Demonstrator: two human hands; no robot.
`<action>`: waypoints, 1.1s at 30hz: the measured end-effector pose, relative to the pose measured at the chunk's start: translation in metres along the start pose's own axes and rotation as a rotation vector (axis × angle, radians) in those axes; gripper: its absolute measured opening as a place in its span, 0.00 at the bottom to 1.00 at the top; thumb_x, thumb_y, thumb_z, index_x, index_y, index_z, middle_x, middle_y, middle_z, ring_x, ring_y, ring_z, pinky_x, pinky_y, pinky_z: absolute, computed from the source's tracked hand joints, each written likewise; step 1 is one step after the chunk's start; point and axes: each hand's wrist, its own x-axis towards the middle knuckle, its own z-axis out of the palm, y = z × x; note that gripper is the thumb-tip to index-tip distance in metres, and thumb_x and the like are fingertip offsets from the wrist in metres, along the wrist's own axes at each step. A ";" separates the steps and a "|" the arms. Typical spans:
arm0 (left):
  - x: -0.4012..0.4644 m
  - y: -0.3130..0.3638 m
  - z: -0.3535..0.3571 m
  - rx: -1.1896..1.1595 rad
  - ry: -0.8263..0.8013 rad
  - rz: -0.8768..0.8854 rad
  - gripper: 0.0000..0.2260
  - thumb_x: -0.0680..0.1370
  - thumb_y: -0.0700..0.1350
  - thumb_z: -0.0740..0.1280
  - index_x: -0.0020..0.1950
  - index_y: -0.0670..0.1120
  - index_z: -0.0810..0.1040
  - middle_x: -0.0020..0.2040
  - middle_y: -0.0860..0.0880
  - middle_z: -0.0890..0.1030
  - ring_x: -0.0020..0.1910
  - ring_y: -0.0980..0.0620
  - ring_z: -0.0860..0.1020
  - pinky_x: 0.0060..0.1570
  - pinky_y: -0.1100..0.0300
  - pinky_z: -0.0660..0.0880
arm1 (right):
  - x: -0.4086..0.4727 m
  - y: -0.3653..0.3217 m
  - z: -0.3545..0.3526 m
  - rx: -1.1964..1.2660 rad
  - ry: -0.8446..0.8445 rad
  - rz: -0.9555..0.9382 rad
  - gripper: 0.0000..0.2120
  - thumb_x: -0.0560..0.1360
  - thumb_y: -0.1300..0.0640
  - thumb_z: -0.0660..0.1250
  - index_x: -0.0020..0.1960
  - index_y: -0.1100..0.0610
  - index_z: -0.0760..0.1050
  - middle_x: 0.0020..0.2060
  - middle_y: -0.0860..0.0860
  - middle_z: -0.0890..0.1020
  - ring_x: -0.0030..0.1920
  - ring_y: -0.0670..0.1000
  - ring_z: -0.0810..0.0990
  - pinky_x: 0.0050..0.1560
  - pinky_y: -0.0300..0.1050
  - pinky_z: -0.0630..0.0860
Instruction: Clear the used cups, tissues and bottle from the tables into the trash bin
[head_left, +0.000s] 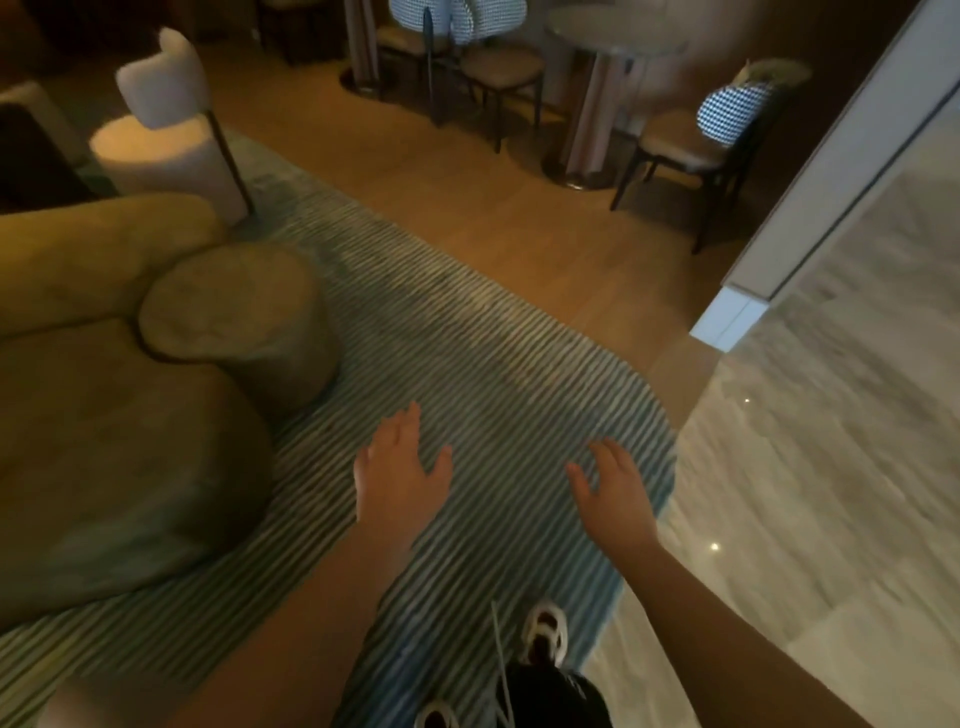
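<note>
Your hands hover empty over the striped rug (493, 364).
Left hand (400, 478) and right hand (613, 493): fingers spread, holding nothing, lower centre of frame.

Bare forearms, no sleeves, no rings or watch showing on left hand (397, 480) or right hand (613, 491); dark trousers (558, 699), white sneakers (545, 631) with dark panels
</note>
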 end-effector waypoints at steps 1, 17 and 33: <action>0.020 0.006 0.003 0.006 -0.002 -0.004 0.31 0.79 0.60 0.57 0.78 0.48 0.53 0.76 0.46 0.60 0.73 0.46 0.59 0.69 0.45 0.60 | 0.024 0.000 -0.002 0.006 -0.009 0.000 0.28 0.79 0.43 0.57 0.73 0.57 0.63 0.75 0.54 0.61 0.74 0.54 0.59 0.73 0.48 0.57; 0.390 0.134 0.045 -0.023 0.100 -0.238 0.31 0.79 0.60 0.55 0.78 0.50 0.50 0.77 0.49 0.56 0.75 0.50 0.53 0.72 0.47 0.53 | 0.460 -0.027 -0.092 -0.039 -0.072 -0.239 0.27 0.79 0.47 0.59 0.73 0.60 0.63 0.74 0.59 0.62 0.73 0.57 0.61 0.73 0.51 0.59; 0.689 0.089 0.049 -0.029 0.116 -0.430 0.31 0.79 0.60 0.55 0.78 0.50 0.50 0.77 0.49 0.56 0.76 0.50 0.53 0.72 0.47 0.53 | 0.779 -0.138 -0.037 -0.042 -0.212 -0.376 0.25 0.78 0.46 0.60 0.71 0.58 0.66 0.72 0.58 0.65 0.71 0.57 0.64 0.70 0.48 0.61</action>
